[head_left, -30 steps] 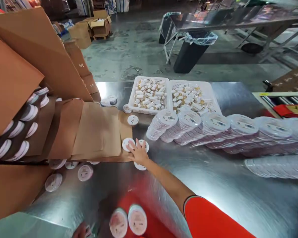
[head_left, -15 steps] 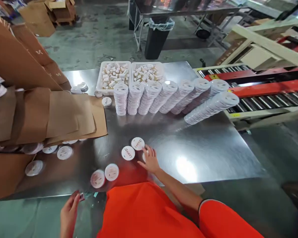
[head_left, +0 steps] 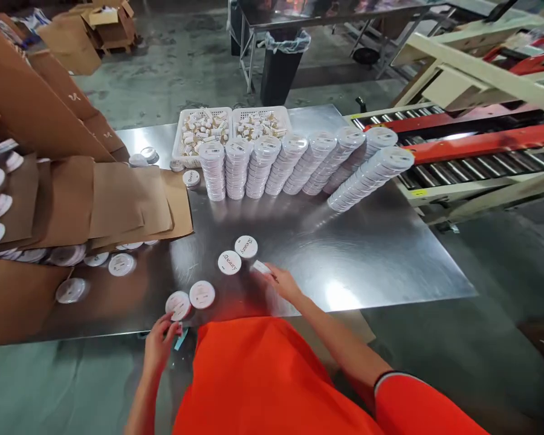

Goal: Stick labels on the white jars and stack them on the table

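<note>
My right hand [head_left: 283, 283] is closed on a flat round white container [head_left: 262, 267], raised and tilted on its edge above the table. Just left of it lie two round containers with printed white lids, one nearer [head_left: 229, 263] and one farther [head_left: 246, 247]. My left hand [head_left: 160, 341] is at the front edge, pinching a small pale piece [head_left: 179, 328] whose kind I cannot make out. Its fingertips are close to a clear-rimmed round container [head_left: 178, 306]; whether they touch it is unclear. A similar container [head_left: 202, 295] lies beside that one.
Leaning stacks of round containers [head_left: 265, 166] line the metal table's [head_left: 372, 248] far side. Behind them, white baskets [head_left: 179, 142] hold small white-capped bottles. Cardboard flaps [head_left: 118, 202] and more round containers [head_left: 121, 264] lie left. A roller conveyor [head_left: 471, 163] stands right.
My right hand has picked the round container up off the table and tilted it. My left hand has moved up and right to the table edge, carrying the small piece.
</note>
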`<state>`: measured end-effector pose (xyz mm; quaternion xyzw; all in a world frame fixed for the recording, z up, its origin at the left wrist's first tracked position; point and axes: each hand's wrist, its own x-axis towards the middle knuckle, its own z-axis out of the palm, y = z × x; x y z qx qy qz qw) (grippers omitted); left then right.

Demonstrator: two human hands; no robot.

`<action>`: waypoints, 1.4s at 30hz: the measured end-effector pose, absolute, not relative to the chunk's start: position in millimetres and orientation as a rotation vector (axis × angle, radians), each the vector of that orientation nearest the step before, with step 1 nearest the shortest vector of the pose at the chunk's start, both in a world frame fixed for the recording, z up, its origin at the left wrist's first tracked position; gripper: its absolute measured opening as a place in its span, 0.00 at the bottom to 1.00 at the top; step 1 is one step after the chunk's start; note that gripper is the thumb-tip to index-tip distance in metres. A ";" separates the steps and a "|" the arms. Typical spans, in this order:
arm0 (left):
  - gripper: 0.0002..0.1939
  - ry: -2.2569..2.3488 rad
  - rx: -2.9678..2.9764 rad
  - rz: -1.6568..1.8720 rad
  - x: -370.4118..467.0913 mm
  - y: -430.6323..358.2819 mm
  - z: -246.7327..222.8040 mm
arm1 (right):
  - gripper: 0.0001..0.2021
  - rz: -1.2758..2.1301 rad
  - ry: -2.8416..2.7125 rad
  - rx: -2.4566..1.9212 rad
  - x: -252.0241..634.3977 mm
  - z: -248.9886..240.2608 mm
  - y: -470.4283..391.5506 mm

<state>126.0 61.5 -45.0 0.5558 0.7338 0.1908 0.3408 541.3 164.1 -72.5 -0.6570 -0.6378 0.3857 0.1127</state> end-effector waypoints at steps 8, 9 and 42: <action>0.16 1.761 1.802 -0.068 176.2 94.1 -62.4 | 0.17 1.378 -1.633 -1.996 473.3 -81.4 165.6; 0.15 1.729 1.822 -0.101 179.4 94.1 -65.2 | 0.16 1.345 -1.628 -2.025 468.2 -82.3 163.9; 0.15 1.761 1.798 0.226 144.1 66.4 -89.9 | 0.36 0.991 -2.385 -1.420 458.2 -59.0 271.3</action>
